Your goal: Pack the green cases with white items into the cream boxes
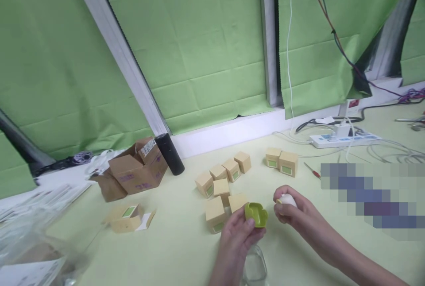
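Observation:
My left hand [239, 230] is closed around a small yellow-green plastic piece [256, 215], hollow and wavy-edged, with its open side facing me. To its right, my right hand [292, 206] pinches a small white rounded object [287, 200]; a bit of yellow shows by the thumb, and its kind I cannot make out. The two hands are a little apart. Below my left hand, partly hidden by it, a clear glass or plastic container [255, 266] rests on the table. Just beyond are small tan cardboard boxes [214, 213] with green label windows.
An opened small box [126, 218] lies to the left. Behind it stand a brown carton [137, 171] and a black cylinder [170, 154]. A power strip [345, 139] with cables and a red-handled screwdriver [312, 171] lie right. Plastic bags [43, 255] fill the left corner.

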{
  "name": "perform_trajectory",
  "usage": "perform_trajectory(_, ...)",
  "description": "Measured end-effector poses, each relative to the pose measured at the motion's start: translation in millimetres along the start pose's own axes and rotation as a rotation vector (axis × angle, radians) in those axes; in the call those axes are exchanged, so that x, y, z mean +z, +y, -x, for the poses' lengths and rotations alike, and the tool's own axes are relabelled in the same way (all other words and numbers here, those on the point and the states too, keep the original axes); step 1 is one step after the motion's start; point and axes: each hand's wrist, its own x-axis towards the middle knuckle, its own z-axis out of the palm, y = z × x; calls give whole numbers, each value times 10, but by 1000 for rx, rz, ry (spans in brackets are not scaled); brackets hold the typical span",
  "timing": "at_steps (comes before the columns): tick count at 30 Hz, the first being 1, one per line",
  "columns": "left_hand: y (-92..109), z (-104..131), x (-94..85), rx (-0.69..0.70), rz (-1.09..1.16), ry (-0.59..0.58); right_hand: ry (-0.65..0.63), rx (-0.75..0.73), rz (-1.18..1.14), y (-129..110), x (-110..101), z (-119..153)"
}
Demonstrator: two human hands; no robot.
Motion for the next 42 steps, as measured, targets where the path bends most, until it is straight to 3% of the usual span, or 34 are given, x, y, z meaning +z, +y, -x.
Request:
perform_trajectory(5,-15,-5,-4,0,10,20,-17,47,-130,-1,-12,-12)
perform_trajectory(13,16,26,28,-1,-4,-8,111,-79,251,-4,-23,-51)
perform_trajectory(19,-3,67,68,-33,-32,-84,-117,-537,641,85,2,-1)
perform_trajectory(27,-102,-14,3,-12,-103,-56,-94,-831,1058,160,-18,5)
perform_trajectory(33,-130,-14,-6,8,-140,-87,-74,-892,1151,205,-24,4)
perform_trajectory(42,-144,0,6,-37,-87,-29,-68,-775,1066,191,-6,22)
